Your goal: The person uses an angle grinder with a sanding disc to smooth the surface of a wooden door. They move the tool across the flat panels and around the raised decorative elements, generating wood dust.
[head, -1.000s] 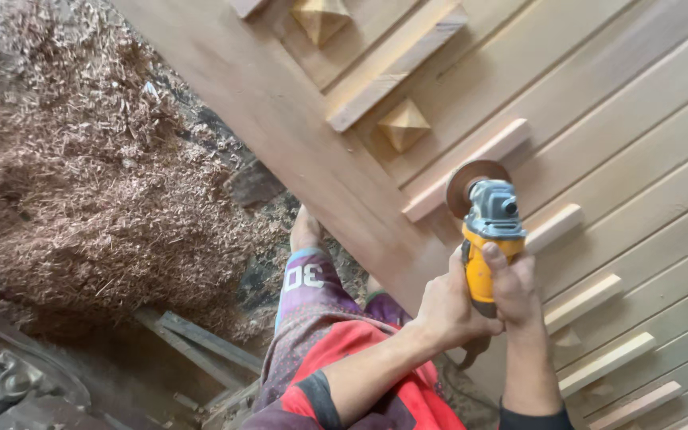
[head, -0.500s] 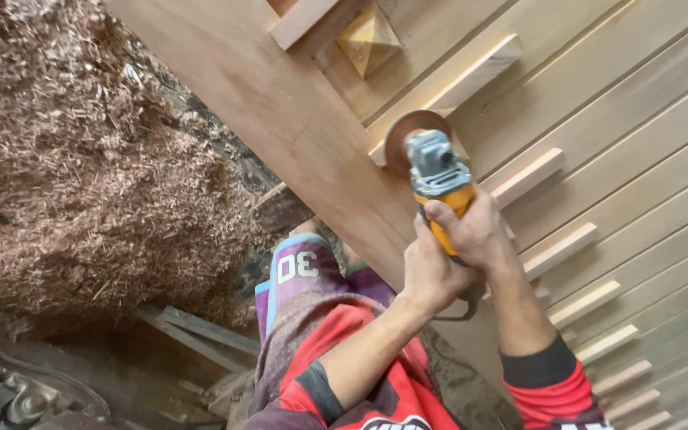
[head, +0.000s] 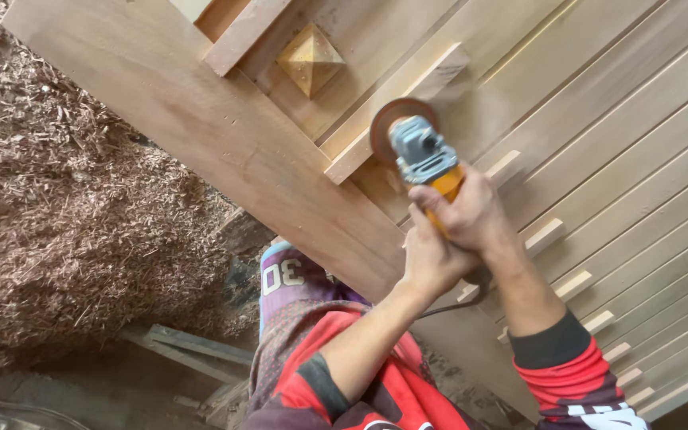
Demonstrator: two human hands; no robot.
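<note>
Both my hands grip a yellow and grey angle grinder [head: 422, 159]. My right hand [head: 463, 211] wraps the yellow body from above. My left hand [head: 429, 261] clasps the rear of the handle just below it. The grinder's round brown sanding disc [head: 396, 123] touches a raised wooden slat [head: 408, 103] on a large wooden door panel [head: 201, 119]. A carved wooden pyramid block [head: 310, 58] sits on the panel up and left of the disc. The grinder's cable [head: 471, 295] loops under my hands.
Several short raised slats [head: 555, 236] run down the panel's right side beside long grooved boards [head: 646, 143]. A big heap of wood shavings [head: 73, 215] fills the left. Planks [head: 193, 344] lie on the ground by my legs in patterned shorts [head: 296, 302].
The grinder and both hands have moved up and left along the panel, from a lower slat to the slat beside the pyramid block. The view has shifted with them.
</note>
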